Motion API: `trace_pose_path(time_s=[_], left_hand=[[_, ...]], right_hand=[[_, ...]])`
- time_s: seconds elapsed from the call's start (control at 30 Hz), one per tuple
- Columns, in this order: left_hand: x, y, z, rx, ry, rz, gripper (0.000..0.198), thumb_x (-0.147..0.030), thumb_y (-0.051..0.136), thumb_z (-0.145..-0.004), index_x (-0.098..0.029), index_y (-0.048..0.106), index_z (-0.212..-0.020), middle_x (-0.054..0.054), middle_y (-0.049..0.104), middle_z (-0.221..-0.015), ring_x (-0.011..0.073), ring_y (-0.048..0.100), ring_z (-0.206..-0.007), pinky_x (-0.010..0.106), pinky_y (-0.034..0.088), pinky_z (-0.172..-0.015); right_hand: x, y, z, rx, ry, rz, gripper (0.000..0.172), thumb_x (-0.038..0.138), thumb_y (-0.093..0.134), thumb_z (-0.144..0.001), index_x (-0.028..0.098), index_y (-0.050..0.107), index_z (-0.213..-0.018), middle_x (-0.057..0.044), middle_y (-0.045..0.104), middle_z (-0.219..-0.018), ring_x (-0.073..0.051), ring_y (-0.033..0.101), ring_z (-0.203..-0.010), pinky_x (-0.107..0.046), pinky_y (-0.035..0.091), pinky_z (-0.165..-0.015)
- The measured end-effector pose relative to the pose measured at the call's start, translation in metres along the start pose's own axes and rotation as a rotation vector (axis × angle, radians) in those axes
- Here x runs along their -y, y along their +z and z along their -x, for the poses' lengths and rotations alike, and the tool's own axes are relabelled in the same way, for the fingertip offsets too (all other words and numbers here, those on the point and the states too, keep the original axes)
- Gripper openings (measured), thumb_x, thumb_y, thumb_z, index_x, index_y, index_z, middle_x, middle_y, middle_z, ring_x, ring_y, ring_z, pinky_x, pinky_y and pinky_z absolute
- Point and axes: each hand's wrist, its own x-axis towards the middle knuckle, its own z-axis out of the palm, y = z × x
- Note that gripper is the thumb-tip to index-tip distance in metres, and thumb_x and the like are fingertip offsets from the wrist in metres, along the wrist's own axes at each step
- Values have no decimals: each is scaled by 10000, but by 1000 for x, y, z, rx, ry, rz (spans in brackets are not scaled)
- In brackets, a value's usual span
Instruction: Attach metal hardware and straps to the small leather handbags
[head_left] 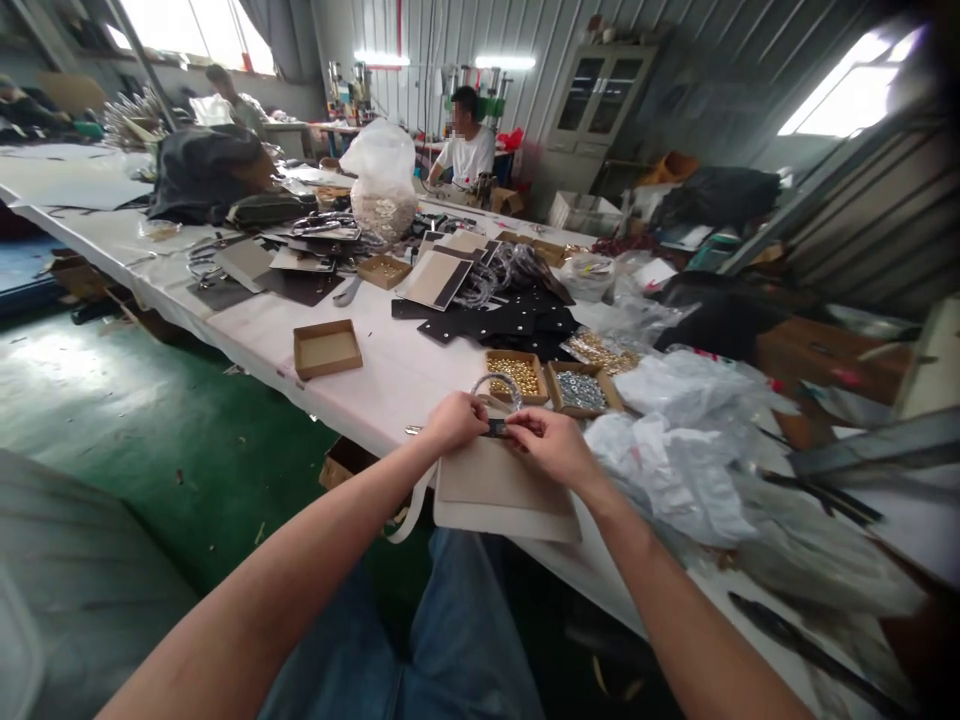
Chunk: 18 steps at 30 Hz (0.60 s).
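Observation:
A flat beige handbag (502, 490) lies at the table's front edge, just above my knees. A ring-shaped handle (504, 379), apparently wrapped in clear plastic, stands up at its top edge. My left hand (459, 420) is closed on the bag's top edge, left of a small dark strip (496, 428). Pinched at the strip's right end are the fingertips of my right hand (551, 442). Whether a small part sits between those fingertips is hidden. A pale strap (411, 515) with a metal clasp (412, 430) hangs off the left side.
Beyond my hands are cardboard boxes of gold pieces (514, 374) and silver pieces (580, 389). Another small box (327, 350) stands to the left. Black panels (502, 318) and bag pieces (435, 275) are piled behind. Plastic bags (675, 430) crowd the right. A person (469, 145) sits across the table.

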Motion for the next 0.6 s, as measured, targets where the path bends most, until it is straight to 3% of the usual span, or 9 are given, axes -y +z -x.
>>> trace_pose_path(time_s=[0.13,0.3,0.47,0.6], left_hand=[[1,-3,1,-2,2,-3,95,-184,838,-783,-207,874,-868,38,802,-819,213,690,-787,309,492,-730],[1,-3,1,1,6,16,97,-188,833,-790,-201,882,-873,48,807,-826,216,694,-792,309,521,-768],[3,-2,0,0,2,15,95,-184,831,-796,-199,882,-874,47,800,-808,223,698,-795,314,529,-775],[4,-1,0,-12,8,10,101,-180,826,-796,-201,878,-880,51,806,-827,226,705,-810,317,515,-763]], right_hand=[[-7,-4,-14,55,-24,181,247,457,812,-931,237,874,-1025,-66,857,-956,-199,750,-719,-314,605,-682],[-12,-8,-26,122,159,122,348,480,849,-857,193,894,-1049,-60,817,-822,-168,655,-612,-281,503,-552],[-9,-6,-32,193,224,80,341,448,877,-816,188,890,-1036,-45,785,-748,-165,636,-619,-270,490,-547],[-7,-2,-33,165,216,177,281,392,860,-818,208,903,-1026,-56,825,-808,-179,682,-641,-275,503,-559]])
